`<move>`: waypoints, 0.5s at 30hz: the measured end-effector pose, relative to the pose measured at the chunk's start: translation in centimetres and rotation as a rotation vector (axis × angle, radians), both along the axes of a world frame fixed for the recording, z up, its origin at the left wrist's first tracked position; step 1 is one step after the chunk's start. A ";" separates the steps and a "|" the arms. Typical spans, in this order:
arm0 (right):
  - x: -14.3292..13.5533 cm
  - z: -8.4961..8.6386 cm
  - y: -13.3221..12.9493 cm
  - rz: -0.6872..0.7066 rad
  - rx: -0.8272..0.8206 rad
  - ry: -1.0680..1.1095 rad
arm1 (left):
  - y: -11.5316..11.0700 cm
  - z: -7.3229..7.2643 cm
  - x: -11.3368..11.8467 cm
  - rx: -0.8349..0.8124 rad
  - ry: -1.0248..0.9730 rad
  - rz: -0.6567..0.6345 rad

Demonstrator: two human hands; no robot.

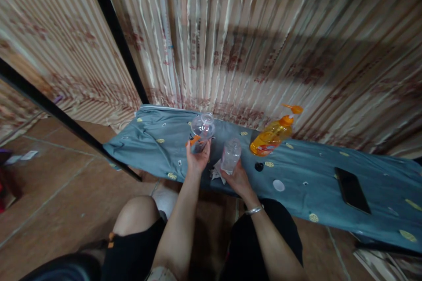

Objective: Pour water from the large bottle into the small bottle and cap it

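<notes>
Striped curtains (231, 44) with reddish print hang across the top of the frame, behind a teal cloth (303, 202) patterned with yellow motifs; at centre, the left hand (198, 158) has its fingers closed around a clear plastic container (202, 126), an orange piece (193, 140) at its thumb; just beside it, the right hand (236, 178) grasps a clear plastic bottle (231, 153), tilted slightly; right of centre stands a pump bottle (271, 138) of orange liquid, near a black cap (259, 167) and white disc (278, 185); a smartphone (352, 189) lies at right.
</notes>
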State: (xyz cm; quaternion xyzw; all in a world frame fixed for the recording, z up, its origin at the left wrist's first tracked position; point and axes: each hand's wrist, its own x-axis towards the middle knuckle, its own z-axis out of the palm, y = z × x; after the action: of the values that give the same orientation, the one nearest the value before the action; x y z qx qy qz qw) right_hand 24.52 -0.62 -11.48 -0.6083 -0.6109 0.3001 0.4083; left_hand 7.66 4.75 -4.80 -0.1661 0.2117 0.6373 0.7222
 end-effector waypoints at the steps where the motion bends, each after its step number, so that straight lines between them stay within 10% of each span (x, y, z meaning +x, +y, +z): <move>1: 0.0 0.0 -0.1 -0.003 -0.001 -0.001 | 0.2 -0.2 0.1 0.009 -0.024 0.005; 15: 0.0 0.3 -0.7 -0.042 0.000 -0.019 | 0.7 -0.3 -0.2 0.031 -0.174 0.067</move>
State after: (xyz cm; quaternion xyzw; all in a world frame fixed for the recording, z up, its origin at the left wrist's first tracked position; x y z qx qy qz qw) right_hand 24.49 -1.30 -11.19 -0.6238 -0.6019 0.2857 0.4086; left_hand 7.50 5.41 -5.07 -0.2168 0.1325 0.6474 0.7186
